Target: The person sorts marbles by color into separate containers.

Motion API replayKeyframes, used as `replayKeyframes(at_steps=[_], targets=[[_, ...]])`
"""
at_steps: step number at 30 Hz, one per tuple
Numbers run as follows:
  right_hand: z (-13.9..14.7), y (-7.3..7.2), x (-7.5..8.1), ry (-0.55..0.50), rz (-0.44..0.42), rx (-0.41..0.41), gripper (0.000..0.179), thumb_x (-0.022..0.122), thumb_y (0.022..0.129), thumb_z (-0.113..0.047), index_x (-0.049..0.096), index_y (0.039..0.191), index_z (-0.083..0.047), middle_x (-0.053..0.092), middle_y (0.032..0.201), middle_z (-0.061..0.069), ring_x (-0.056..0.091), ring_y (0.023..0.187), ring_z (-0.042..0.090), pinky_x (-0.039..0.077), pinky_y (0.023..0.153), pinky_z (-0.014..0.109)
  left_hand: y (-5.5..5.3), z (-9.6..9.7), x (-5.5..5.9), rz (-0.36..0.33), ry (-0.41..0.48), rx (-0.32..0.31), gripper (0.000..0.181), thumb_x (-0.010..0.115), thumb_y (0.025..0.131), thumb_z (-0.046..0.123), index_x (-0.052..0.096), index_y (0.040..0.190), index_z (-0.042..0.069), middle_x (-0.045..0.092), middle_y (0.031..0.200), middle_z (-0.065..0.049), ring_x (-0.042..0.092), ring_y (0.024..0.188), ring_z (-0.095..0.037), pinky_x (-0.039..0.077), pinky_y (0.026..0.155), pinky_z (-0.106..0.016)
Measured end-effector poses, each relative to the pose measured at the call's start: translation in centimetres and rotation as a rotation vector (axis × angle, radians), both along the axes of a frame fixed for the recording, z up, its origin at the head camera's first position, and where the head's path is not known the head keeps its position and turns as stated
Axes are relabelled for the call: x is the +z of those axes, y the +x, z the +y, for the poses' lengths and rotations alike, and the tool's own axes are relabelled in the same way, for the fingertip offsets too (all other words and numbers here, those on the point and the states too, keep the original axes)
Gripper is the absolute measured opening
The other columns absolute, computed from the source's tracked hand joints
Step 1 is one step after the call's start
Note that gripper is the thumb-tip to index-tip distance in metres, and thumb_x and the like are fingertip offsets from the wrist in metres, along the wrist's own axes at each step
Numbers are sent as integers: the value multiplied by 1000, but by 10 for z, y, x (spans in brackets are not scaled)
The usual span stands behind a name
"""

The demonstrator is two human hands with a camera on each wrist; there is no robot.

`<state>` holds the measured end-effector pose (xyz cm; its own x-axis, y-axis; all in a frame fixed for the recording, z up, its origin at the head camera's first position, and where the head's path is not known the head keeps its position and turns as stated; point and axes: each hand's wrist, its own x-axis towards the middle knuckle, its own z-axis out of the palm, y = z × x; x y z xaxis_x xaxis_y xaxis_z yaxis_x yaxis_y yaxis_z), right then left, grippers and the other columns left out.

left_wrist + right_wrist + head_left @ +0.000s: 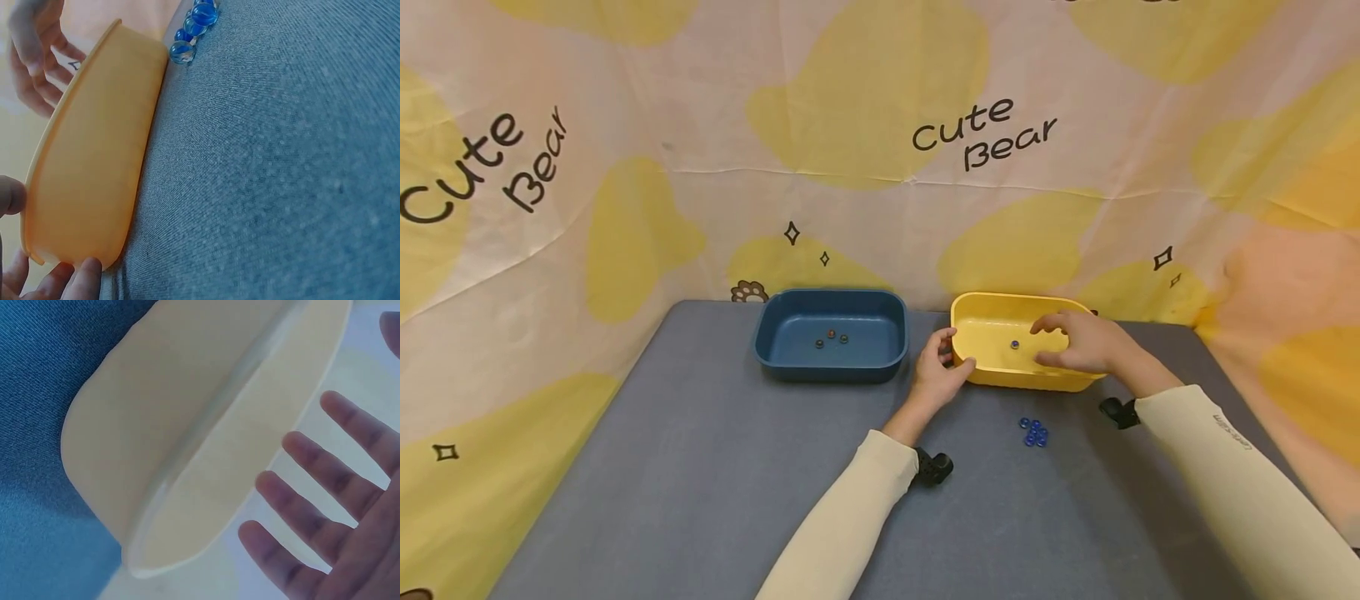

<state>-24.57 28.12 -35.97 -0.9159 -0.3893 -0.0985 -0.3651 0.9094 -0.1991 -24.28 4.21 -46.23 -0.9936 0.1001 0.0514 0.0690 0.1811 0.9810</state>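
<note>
My left hand (937, 375) holds the left end of a yellow plastic bin (1022, 379), thumb at the front rim and fingers around the end wall. In the left wrist view, the fingertips (91, 270) rest against the bin's outside. Over the right part of the bin hovers my right hand (1081, 340), its fingers spread and nothing between them. A single blue marble (1015, 344) lies on the bin's floor. Several blue glass marbles (1036, 435) sit in a cluster on the table just in front of the bin, clear glass with blue swirls up close (182, 52).
A dark blue bin (831, 375) stands to the left of the yellow one, with three brownish marbles (831, 334) inside. Both bins are near the back edge of the grey cloth-covered table (700, 467). A printed curtain (850, 100) hangs close behind and at the sides.
</note>
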Motion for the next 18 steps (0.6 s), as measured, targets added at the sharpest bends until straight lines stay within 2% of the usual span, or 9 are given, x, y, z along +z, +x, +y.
replayKeyframes(at_steps=[8,18], targets=[[3,27,11,-32,40,-1,46,66,85,-46,64,120,-15,65,119,10,61,106,33,50,82,52,0,-1,1,-8,-1,-4,57,70,83,18,48,136,12,56,128,-14,60,112,-29,51,96,-38],[6,60,5,-64,118,-15,36,73,81,-40,68,111,-21,67,112,7,62,98,29,51,73,47,0,-1,0,-3,4,1,57,71,82,18,49,134,12,57,127,-13,61,111,-28,51,95,-36]])
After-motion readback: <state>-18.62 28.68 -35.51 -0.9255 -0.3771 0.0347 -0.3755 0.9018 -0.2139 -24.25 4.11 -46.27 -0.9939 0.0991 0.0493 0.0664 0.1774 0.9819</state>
